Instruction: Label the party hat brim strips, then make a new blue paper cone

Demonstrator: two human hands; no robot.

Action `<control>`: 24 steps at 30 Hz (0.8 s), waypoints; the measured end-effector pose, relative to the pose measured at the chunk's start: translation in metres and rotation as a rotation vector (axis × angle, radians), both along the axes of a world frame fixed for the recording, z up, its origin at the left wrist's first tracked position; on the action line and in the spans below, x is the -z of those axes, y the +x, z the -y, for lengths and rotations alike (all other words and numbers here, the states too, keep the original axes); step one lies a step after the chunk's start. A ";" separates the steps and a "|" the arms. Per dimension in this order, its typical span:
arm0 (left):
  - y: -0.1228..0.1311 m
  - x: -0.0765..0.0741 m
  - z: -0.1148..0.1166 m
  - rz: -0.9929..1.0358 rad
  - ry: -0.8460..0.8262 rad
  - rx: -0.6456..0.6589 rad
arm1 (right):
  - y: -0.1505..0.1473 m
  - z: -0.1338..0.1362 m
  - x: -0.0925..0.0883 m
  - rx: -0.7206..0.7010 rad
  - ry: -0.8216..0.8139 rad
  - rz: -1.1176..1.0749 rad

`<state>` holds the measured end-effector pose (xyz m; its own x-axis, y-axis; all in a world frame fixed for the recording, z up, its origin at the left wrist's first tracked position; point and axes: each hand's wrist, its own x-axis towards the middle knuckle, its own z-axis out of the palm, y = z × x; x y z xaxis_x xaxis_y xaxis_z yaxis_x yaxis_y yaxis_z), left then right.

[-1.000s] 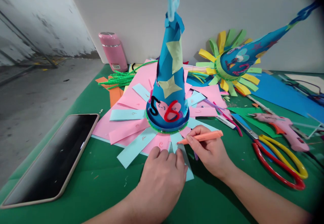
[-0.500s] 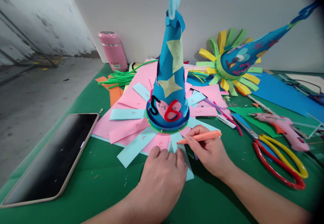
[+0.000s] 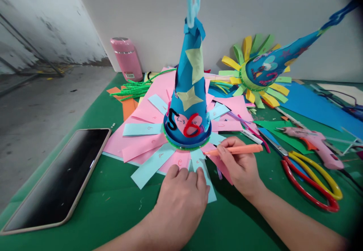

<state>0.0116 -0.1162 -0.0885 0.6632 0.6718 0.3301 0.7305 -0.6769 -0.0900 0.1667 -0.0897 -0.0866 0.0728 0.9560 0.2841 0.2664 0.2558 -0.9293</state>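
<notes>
A tall blue paper cone hat (image 3: 189, 92) with yellow stars and the numbers 5 and 6 stands upright on the green table (image 3: 85, 213). Pink and light blue paper strips (image 3: 150, 164) fan out from its base. My left hand (image 3: 181, 198) lies knuckles up on the ends of the near strips, its fingers pressed down on them. My right hand (image 3: 241, 167) is closed round an orange pen (image 3: 236, 150), whose tip touches a pink strip (image 3: 219, 162) just right of the cone's base.
A dark tablet (image 3: 56, 179) lies at the left. A pink bottle (image 3: 127, 58) stands by the wall. A second cone hat (image 3: 272, 65) with yellow and green strips lies tipped at the right. Red and yellow scissors (image 3: 312, 179) and a pink glue gun (image 3: 314, 143) lie right.
My right hand has shifted the pen a little right and up, from the light blue strip onto the neighbouring pink strip. My left hand has stayed put.
</notes>
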 end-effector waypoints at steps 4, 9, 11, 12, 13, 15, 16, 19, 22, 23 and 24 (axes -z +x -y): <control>0.000 0.001 0.000 0.013 0.010 -0.005 | 0.005 -0.001 -0.003 0.124 0.123 -0.122; -0.002 -0.001 0.002 0.045 0.025 0.046 | 0.013 -0.003 -0.012 0.211 0.197 -0.208; -0.002 -0.005 0.004 0.081 0.022 0.093 | 0.015 -0.004 -0.015 0.242 0.215 -0.227; -0.002 -0.007 0.005 0.105 0.022 0.116 | 0.016 -0.004 -0.015 0.249 0.225 -0.236; -0.002 -0.009 0.006 0.128 0.025 0.133 | 0.017 -0.005 -0.015 0.253 0.236 -0.241; -0.001 -0.013 0.007 0.168 0.034 0.160 | 0.018 -0.005 -0.015 0.259 0.260 -0.214; -0.001 -0.014 0.008 0.183 0.042 0.174 | 0.019 -0.005 -0.014 0.262 0.269 -0.190; -0.002 -0.017 0.009 0.205 0.061 0.207 | 0.020 -0.008 -0.014 0.254 0.304 -0.134; -0.004 -0.018 0.008 0.225 0.068 0.225 | 0.017 -0.013 -0.020 0.189 0.319 -0.131; -0.004 -0.018 0.008 0.230 0.069 0.228 | 0.015 -0.016 -0.025 0.163 0.311 -0.127; -0.005 -0.018 0.008 0.238 0.072 0.235 | 0.012 -0.019 -0.030 0.139 0.297 -0.124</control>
